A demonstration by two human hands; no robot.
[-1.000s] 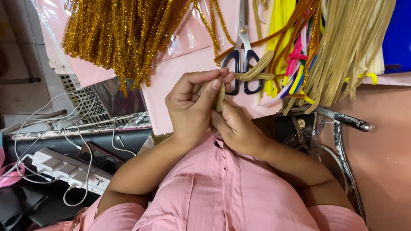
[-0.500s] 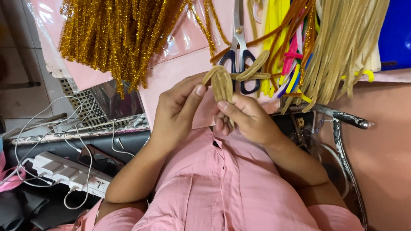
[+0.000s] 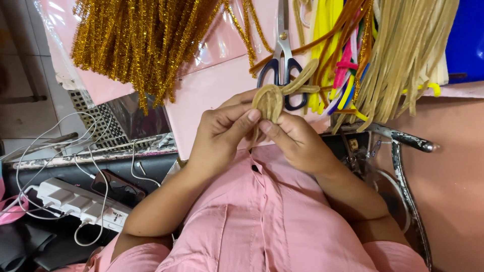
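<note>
My left hand (image 3: 222, 132) and my right hand (image 3: 298, 142) meet in front of my pink shirt (image 3: 262, 221). Both pinch a beige pipe cleaner piece (image 3: 269, 100) bent into a small oval loop. Its loose ends (image 3: 302, 80) stick out up and to the right, over the scissors. My left thumb and fingers press the loop's left side, and my right thumb presses its lower right side.
Blue-handled scissors (image 3: 282, 60) lie on the pink board (image 3: 212, 90) just beyond the loop. Around them are a gold tinsel stem bundle (image 3: 146, 45), a beige stem bundle (image 3: 403, 55) and coloured stems (image 3: 343, 65). Lower left are a white power strip (image 3: 75, 206), cables and a phone (image 3: 118, 189).
The beige piece has gone from a narrow folded strip between my fingers to a rounder loop, lifted a little toward the scissors, with its ends now sticking out to the right.
</note>
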